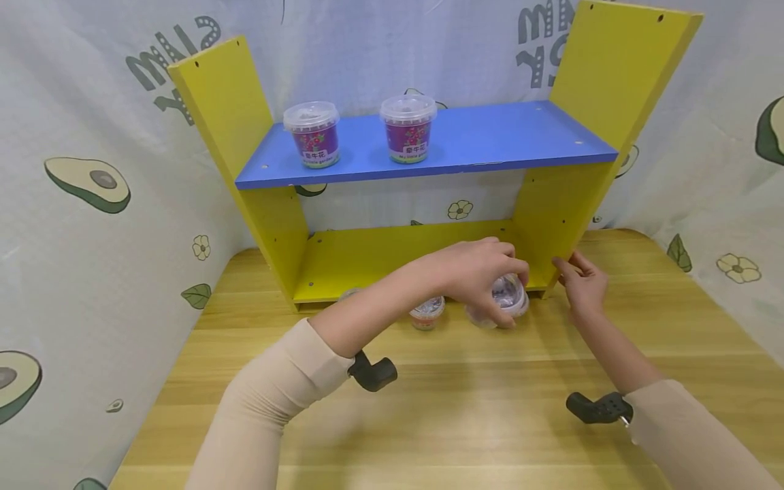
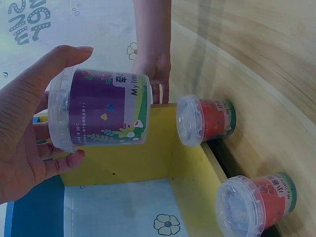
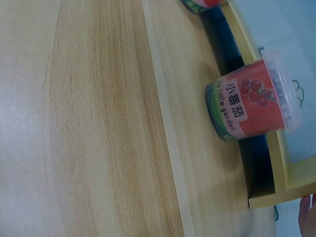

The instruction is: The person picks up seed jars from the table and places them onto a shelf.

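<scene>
My left hand (image 1: pixel 480 272) grips a purple seedling cup (image 2: pixel 108 108) by its clear lid, thumb on one side and fingers on the other. The cup is in the air before the lower bay of the yellow and blue shelf (image 1: pixel 429 167). Below it, a red tomato cup (image 3: pixel 249 101) stands on the table against the shelf's front edge. My right hand (image 1: pixel 584 282) holds the front edge of the shelf's right yellow side panel (image 1: pixel 569 204); some of its fingers are hidden. Another red cup (image 1: pixel 427 313) stands further left, partly behind my left forearm.
On the blue board stand two purple lidded cups, one at left (image 1: pixel 315 139) and one near the middle (image 1: pixel 408 133). A clear lid (image 1: pixel 349 292) shows just behind my left forearm. The wooden table (image 1: pixel 429 422) extends in front, and a patterned cloth (image 1: pixel 92 272) hangs around.
</scene>
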{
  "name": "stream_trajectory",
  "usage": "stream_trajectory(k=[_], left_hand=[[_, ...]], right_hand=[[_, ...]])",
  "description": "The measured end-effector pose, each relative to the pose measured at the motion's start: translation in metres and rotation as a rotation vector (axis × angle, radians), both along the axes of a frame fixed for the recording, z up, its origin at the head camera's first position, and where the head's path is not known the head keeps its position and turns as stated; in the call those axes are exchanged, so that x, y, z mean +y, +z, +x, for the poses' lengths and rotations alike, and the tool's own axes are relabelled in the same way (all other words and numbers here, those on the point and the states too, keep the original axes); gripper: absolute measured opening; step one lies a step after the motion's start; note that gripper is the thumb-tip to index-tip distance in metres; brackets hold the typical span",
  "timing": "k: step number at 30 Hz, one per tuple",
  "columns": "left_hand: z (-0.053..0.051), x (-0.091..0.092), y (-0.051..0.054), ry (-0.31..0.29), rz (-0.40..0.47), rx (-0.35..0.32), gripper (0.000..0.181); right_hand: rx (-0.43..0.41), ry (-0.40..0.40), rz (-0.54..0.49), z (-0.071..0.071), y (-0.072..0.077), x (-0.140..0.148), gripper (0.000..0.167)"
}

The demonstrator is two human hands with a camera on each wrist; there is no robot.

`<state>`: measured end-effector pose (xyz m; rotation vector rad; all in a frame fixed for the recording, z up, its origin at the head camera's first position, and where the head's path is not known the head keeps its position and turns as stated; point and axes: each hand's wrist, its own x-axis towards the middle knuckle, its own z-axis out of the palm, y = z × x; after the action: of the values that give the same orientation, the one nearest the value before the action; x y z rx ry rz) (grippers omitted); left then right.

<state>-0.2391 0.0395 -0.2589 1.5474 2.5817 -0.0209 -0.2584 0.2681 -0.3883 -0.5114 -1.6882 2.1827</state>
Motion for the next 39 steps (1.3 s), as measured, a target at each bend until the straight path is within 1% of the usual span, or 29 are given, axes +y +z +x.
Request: stream_trajectory(k=[4,9,12,16,23,26,29,33,36,39], left_hand=[[-0.001,-0.002,0.004,0.005,0.003,-0.006,0.055],[-0.005,-0.006,0.009,0.006,0.029,-0.012,0.052],[-0.006,-0.007,0.011,0.002,0.042,-0.009,0.051],[-0.008,-0.008,0.014,-0.005,0.051,-0.002,0.049],[-0.01,-0.01,0.022,-0.01,0.098,-0.023,0.049],[-0.01,-0.011,0.025,-0.004,0.091,-0.021,0.05],[-0.011,-0.012,0.027,0.0,0.079,-0.01,0.05],[-0.011,-0.012,0.032,0.006,0.072,0.008,0.049],[-0.012,-0.011,0.038,0.009,0.077,0.027,0.05],[-0.013,-0.01,0.046,0.007,0.09,0.036,0.051]], right_hand=[[-0.001,0.007,-0.001,0.001,0.0,0.0,0.049],[0.015,0.019,-0.022,0.002,0.001,0.001,0.051],[0.026,0.029,-0.035,0.003,0.002,0.0,0.051],[0.02,0.031,-0.029,0.004,0.003,0.0,0.052],[0.013,0.039,-0.048,0.003,0.002,0.003,0.056],[0.02,0.048,-0.069,0.002,0.001,0.004,0.058],[0.034,0.049,-0.108,0.0,-0.001,0.006,0.054],[0.057,0.035,-0.151,-0.004,-0.004,0.007,0.042],[0.075,0.031,-0.172,-0.005,-0.004,0.008,0.036],[0.092,0.04,-0.213,-0.006,-0.005,0.008,0.035]])
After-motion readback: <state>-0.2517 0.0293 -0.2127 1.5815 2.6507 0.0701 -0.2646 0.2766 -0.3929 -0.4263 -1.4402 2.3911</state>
